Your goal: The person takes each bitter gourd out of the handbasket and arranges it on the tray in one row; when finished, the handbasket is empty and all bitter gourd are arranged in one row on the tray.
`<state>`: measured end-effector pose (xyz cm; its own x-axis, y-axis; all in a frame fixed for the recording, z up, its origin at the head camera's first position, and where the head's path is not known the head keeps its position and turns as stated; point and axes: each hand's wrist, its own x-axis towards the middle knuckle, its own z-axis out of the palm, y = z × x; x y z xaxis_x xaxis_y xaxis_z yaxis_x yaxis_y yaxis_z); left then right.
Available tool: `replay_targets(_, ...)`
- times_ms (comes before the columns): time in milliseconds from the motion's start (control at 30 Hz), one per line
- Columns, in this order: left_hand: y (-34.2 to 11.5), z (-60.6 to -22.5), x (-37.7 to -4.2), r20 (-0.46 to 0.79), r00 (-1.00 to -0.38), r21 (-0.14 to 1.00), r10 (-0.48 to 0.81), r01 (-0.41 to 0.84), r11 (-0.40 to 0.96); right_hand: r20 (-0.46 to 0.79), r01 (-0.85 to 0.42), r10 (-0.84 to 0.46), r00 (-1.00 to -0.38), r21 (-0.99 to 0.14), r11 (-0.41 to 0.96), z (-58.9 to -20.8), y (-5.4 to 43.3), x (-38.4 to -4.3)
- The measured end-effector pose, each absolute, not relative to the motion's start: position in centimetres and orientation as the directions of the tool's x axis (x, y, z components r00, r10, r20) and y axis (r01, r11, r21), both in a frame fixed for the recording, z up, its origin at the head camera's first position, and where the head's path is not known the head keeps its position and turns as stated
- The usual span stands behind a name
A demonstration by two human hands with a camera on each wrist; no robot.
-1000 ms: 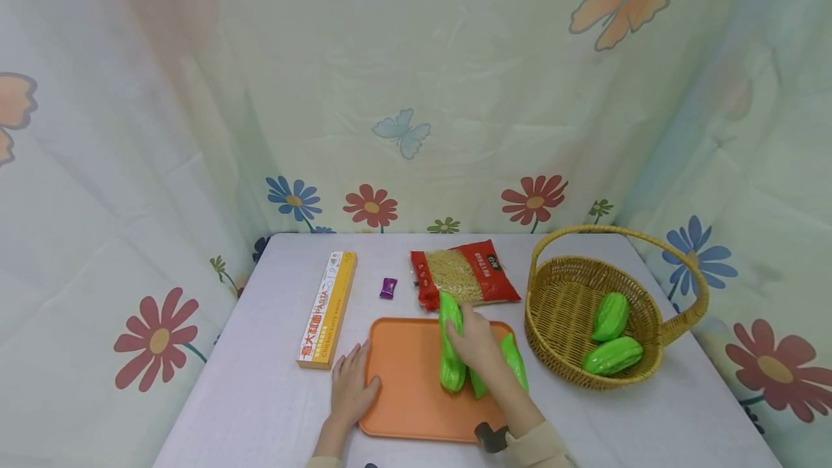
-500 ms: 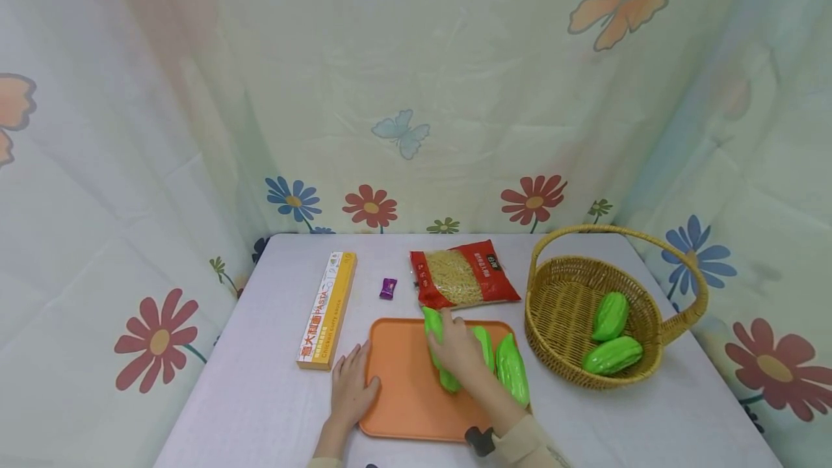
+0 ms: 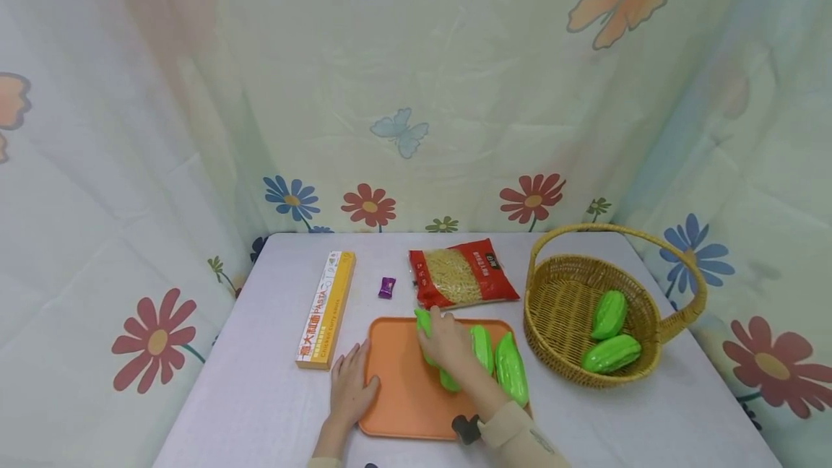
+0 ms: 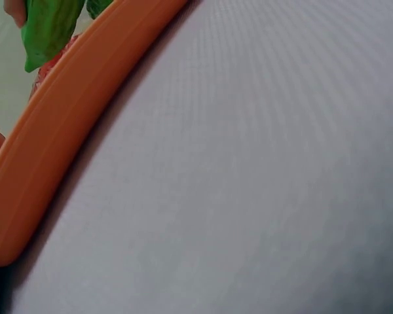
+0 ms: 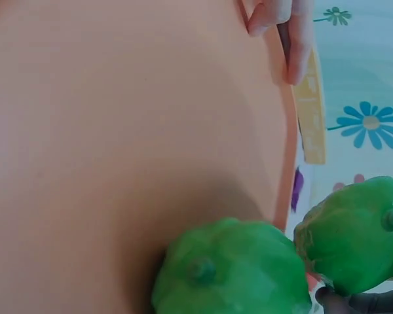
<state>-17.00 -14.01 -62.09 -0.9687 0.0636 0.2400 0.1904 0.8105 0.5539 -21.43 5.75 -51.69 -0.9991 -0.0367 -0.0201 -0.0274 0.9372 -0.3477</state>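
My right hand (image 3: 448, 341) grips a green, bumpy bitter melon (image 3: 423, 323) over the far middle of the orange tray (image 3: 403, 403). In the right wrist view the held bitter melon (image 5: 357, 232) shows its stem end, and another bitter melon (image 5: 232, 271) sits close beside it. More bitter melons (image 3: 511, 368) lie along the tray's right side, one of them partly covered by my right hand. My left hand (image 3: 351, 385) rests along the tray's left edge with fingers extended. From the left wrist, a bitter melon (image 4: 49, 29) with a fingertip on it shows beyond the tray wall (image 4: 65, 137).
A wicker basket (image 3: 539, 352) with a tall handle and two bitter melons inside stands right of the tray. Behind the tray lies a red pasta bag (image 3: 464, 273). A small purple packet (image 3: 386, 287) and a yellow-white pasta box (image 3: 327, 309) are on the left.
My right hand has moved left across the tray with the bitter melon, uncovering the melons on the right side. My left hand has stayed at the tray edge.
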Motion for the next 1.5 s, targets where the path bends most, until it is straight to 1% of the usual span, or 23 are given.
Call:
replay_targets(133,-14.0,-62.1,-17.0,0.236,-0.970,0.552,0.064,0.188,0.812,-0.014,-0.033,-0.039,-0.999,-0.313,0.949,-52.1,5.3,-21.5)
replay_targets(233,-14.1,-62.1,-17.0,0.222,-0.973,0.554,0.066,0.181,0.813,-0.034,-0.024,-0.035,-0.999,-0.281,0.959,-52.3,5.1,-21.5)
replay_targets(400,-14.2,-62.1,-17.0,0.204,-0.977,0.557,0.066,0.171,0.813,-0.045,-0.028,-0.041,-0.998,-0.260,0.965,-52.3,4.7,-21.4)
replay_targets(533,-14.1,-62.1,-17.0,0.215,-0.974,0.557,0.067,0.178,0.811,-0.037,-0.049,-0.060,-0.997,-0.239,0.970,-52.5,4.7,-21.2)
replay_targets(833,-14.2,-62.0,-17.0,0.286,-0.954,0.525,0.090,0.234,0.818,0.045,-0.092,-0.084,-0.995,-0.232,0.968,-53.0,4.8,-21.0)
replay_targets(1000,-14.2,-62.1,-16.9,0.293,-0.952,0.525,0.091,0.240,0.817,0.080,-0.108,-0.092,-0.993,-0.228,0.968,-53.0,4.9,-20.8)
replay_targets(1200,-14.1,-62.1,-17.0,0.280,-0.957,0.545,0.077,0.224,0.808,0.181,-0.149,-0.107,-0.978,-0.234,0.961,-53.1,4.9,-20.5)
replay_targets(1333,-14.1,-62.2,-17.0,0.282,-0.956,0.540,0.078,0.225,0.811,0.239,-0.181,-0.123,-0.963,-0.239,0.954,-53.2,5.0,-20.4)
replay_targets(1500,-14.1,-62.3,-17.0,0.290,-0.953,0.530,0.084,0.233,0.816,0.249,-0.207,-0.147,-0.957,-0.239,0.949,-53.2,5.0,-20.2)
